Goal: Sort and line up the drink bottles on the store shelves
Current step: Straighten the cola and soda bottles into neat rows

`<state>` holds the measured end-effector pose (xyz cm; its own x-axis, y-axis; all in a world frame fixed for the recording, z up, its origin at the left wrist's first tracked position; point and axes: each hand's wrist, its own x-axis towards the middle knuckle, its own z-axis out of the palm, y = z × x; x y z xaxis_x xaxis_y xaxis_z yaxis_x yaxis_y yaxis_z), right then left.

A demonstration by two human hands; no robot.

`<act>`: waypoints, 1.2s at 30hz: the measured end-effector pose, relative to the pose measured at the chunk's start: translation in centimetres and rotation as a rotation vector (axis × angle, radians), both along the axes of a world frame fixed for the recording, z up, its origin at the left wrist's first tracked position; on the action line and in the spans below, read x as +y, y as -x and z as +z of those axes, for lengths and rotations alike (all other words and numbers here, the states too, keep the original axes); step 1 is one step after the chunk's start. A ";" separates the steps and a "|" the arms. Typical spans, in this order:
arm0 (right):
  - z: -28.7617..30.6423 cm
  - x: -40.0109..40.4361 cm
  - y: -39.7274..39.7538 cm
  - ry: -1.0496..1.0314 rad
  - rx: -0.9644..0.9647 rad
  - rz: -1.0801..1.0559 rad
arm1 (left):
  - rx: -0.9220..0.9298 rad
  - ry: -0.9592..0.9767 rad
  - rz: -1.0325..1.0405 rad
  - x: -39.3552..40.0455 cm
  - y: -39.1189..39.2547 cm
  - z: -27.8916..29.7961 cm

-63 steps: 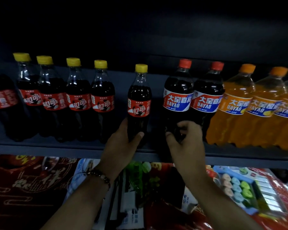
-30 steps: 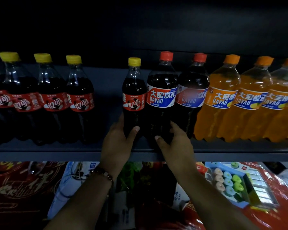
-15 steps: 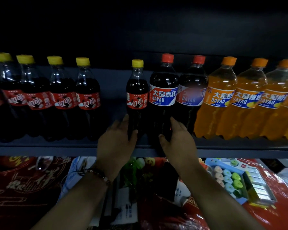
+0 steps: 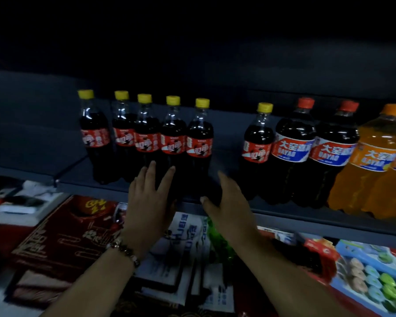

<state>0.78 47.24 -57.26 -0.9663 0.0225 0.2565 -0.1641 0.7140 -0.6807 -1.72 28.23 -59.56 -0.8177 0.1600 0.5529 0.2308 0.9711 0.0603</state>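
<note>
Five yellow-capped colas point(image 4: 146, 138) stand in a row on the shelf point(image 4: 284, 217); left hand point(image 4: 148, 197), fingers straight and spread, reaches at their bases, holding nothing; right hand point(image 4: 226, 202), open too, sits just right of the row; a sixth cola point(image 4: 257, 147) stands apart, touching the red-capped bottles point(image 4: 311, 152).

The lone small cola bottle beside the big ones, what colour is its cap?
Yellow cap, clearest in the head view.
</note>
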 end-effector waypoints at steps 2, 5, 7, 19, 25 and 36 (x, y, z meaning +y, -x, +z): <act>0.2 -1.8 1.4 0.146 -0.051 -0.046 | -0.057 0.009 0.006 -1.1 0.4 -0.5; 0.2 -3.2 3.6 0.236 -0.048 -0.105 | -0.088 -0.011 -0.004 -1.7 1.1 -1.2; 0.5 -3.8 4.7 0.252 -0.025 -0.106 | -0.089 -0.012 -0.017 -1.6 1.4 -1.4; 1.9 -1.8 5.6 0.141 -0.014 -0.183 | -0.129 -0.223 -0.179 0.4 2.2 -2.0; 6.8 -0.8 4.8 0.200 0.061 -0.072 | -0.174 -0.373 -0.211 0.0 1.7 -2.2; 18.5 -0.5 8.6 -0.488 0.047 0.086 | -0.176 -0.824 -0.147 1.7 2.7 -1.3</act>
<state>-7.87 46.76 -38.73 -0.9464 -0.1908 0.2608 -0.2593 0.9299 -0.2609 -4.41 29.91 -60.89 -0.9052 -0.1257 0.4059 0.2720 0.5625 0.7808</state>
